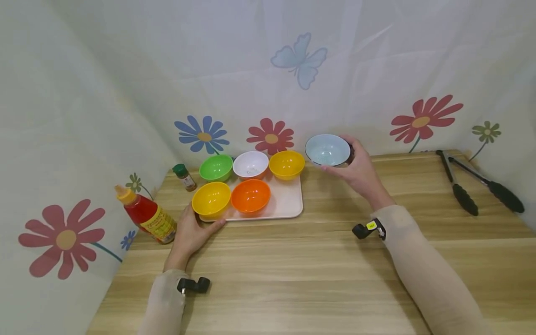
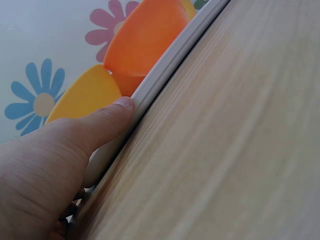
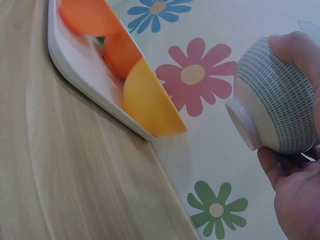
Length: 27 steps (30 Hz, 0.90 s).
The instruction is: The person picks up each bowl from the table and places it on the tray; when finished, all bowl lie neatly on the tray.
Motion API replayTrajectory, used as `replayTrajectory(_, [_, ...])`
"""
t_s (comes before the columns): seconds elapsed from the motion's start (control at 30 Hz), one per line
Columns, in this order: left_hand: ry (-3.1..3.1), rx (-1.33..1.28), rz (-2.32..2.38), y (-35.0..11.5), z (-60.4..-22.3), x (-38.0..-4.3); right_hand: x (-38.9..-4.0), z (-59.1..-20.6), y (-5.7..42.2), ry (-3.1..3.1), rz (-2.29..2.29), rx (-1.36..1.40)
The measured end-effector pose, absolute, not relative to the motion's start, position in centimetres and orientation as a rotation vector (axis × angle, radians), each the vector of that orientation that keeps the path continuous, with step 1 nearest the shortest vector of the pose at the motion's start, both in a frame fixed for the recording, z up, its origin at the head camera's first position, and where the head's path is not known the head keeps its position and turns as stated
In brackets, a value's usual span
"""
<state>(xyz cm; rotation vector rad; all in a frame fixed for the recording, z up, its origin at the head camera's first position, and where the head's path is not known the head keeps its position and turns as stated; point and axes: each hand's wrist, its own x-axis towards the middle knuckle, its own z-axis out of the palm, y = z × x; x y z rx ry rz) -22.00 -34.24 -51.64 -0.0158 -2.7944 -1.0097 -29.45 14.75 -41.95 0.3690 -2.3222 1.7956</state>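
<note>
My right hand (image 1: 358, 172) grips a light-blue bowl (image 1: 328, 150) by its side, thumb and fingers spread round the wall. In the right wrist view this bowl (image 3: 277, 95) shows rows of small green-blue dashes outside, a pale foot ring, and air beneath it. On the left, my left hand (image 1: 190, 235) holds the front left corner of a white tray (image 1: 289, 204), its thumb (image 2: 112, 122) along the rim. On the tray stand a green bowl (image 1: 216, 168), a white bowl (image 1: 250, 164), a yellow bowl (image 1: 286, 164), a second yellow bowl (image 1: 211, 199) and an orange bowl (image 1: 250, 195).
A red sauce bottle (image 1: 148, 216) with a yellow label stands left of the left hand. Behind it is a small green-capped spice jar (image 1: 184, 177). Black-tipped tongs (image 1: 479, 181) lie at the far right of the wooden table (image 1: 293, 274). A flowered curtain (image 1: 343, 93) hangs behind.
</note>
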Motion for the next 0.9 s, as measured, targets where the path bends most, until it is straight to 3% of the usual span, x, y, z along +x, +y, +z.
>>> replayTrajectory(0.9, [-2.792,-0.027,-1.013,-34.5,-51.8,-22.0,-27.6,-44.2,10.2,-2.36,1.931,0.611])
